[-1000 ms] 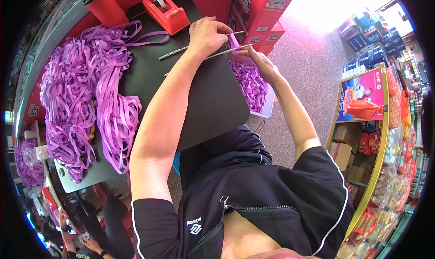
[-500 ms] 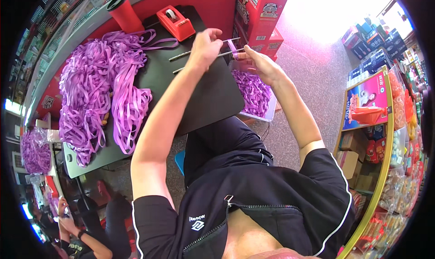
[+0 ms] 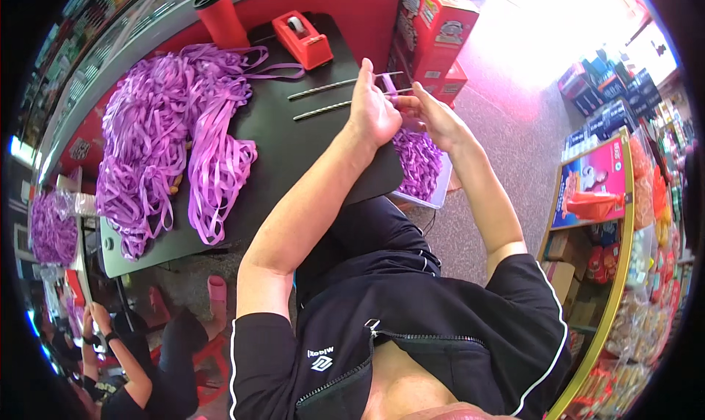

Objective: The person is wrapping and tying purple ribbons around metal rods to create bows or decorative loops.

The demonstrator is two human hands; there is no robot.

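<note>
Two thin twisted metal rods [image 3: 322, 109] lie side by side, jutting past the right edge of the black table [image 3: 275, 163]. A short band of purple ribbon [image 3: 388, 84] is wrapped around both near their far ends. My left hand [image 3: 374, 108] is upright beside the rods, palm to the right, fingers stretched and nothing seen in them; it hides part of the nearer rod. Close by, my right hand [image 3: 435, 119] has its thumb and fingers closed at the rod ends, seemingly on the ribbon; its fingertips are partly covered.
A big heap of purple ribbon [image 3: 150, 126] covers the table's left side. Behind are a red tape dispenser [image 3: 305, 42] and a red tumbler [image 3: 220, 23]. Below my hands sits a bin [image 3: 443, 178] of cut ribbon pieces [image 3: 418, 163]. Another person [image 3: 136, 368] sits lower left.
My left hand has moved right along the rods and turned upright, closer to my right hand. The right hand has shifted slightly right and down. The whole view has shifted a little.
</note>
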